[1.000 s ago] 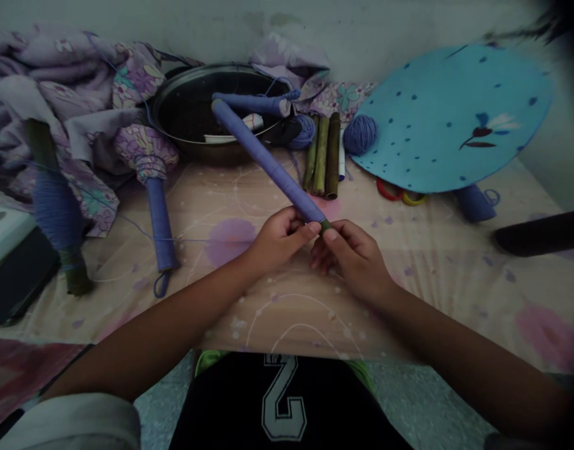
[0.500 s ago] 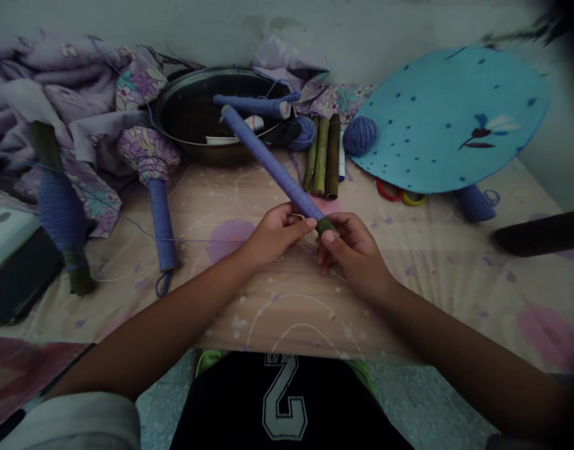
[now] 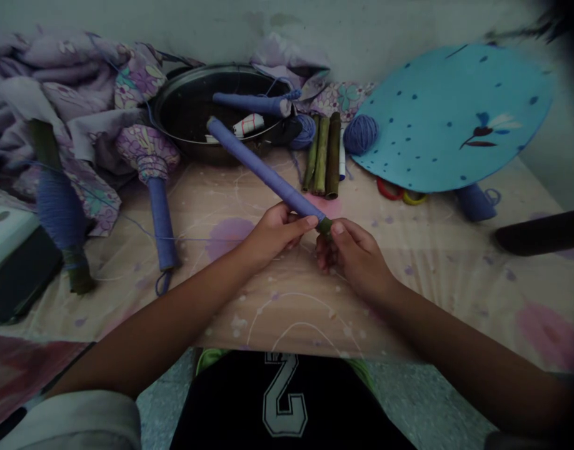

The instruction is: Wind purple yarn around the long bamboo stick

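Observation:
A long stick wrapped in blue-violet yarn [image 3: 259, 167] slants from the metal basin down to my hands. Its near end shows bare green. My left hand [image 3: 276, 231] is closed round the wrapped part just above that end, thumb on top. My right hand [image 3: 350, 257] pinches the green tip between thumb and fingers. Both hands hover just above the flowered tablecloth [image 3: 277, 294]. A thin blue thread runs across the cloth from the left towards my hands.
A metal basin [image 3: 193, 115] at the back holds another wrapped stick [image 3: 252, 103]. Three bare green sticks [image 3: 323, 156], a yarn ball [image 3: 359, 133], a blue round fan [image 3: 451, 112], coloured rings [image 3: 399, 194], a cloth-topped wrapped stick [image 3: 160, 212], a yarn spool [image 3: 59, 212] and bunched floral cloth [image 3: 57, 94] lie around.
The stick's far end has swung left and lower over the basin rim. My hands shifted slightly on its near end and kept their hold.

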The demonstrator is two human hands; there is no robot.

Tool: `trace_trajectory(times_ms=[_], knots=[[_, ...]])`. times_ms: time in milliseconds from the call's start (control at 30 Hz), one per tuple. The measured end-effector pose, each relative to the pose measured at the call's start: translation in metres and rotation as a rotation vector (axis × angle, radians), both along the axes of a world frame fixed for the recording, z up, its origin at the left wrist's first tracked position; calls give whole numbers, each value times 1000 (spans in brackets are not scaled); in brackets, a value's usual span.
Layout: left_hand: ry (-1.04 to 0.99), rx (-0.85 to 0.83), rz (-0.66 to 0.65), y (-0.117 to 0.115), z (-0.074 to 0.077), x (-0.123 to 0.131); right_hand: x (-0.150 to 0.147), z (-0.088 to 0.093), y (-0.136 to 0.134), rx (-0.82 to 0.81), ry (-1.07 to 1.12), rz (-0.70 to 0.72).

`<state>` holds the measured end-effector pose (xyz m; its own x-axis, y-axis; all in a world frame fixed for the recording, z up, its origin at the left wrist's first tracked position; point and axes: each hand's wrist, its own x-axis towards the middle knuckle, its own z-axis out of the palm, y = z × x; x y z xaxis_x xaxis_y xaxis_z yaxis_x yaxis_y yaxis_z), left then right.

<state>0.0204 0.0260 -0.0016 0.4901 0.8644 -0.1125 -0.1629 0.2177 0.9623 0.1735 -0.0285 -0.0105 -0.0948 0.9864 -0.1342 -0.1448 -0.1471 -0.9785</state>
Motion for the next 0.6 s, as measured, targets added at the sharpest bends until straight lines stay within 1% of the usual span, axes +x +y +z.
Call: trace_trajectory(times_ms=[133, 233, 400, 500, 600], knots=[[39, -3, 17, 0, -1, 0, -1, -1, 0, 22, 23, -63], [46, -18, 17, -1, 3, 2, -3, -3, 1, 60, 25, -122], [78, -91, -37, -3, 12, 4, -5, -7, 4, 74, 130, -230], [129, -110, -49, -4, 12, 5, -5, -8, 5, 55, 145, -274], [108, -97, -56, -3, 8, 5, -6, -7, 4, 54, 166, -267]])
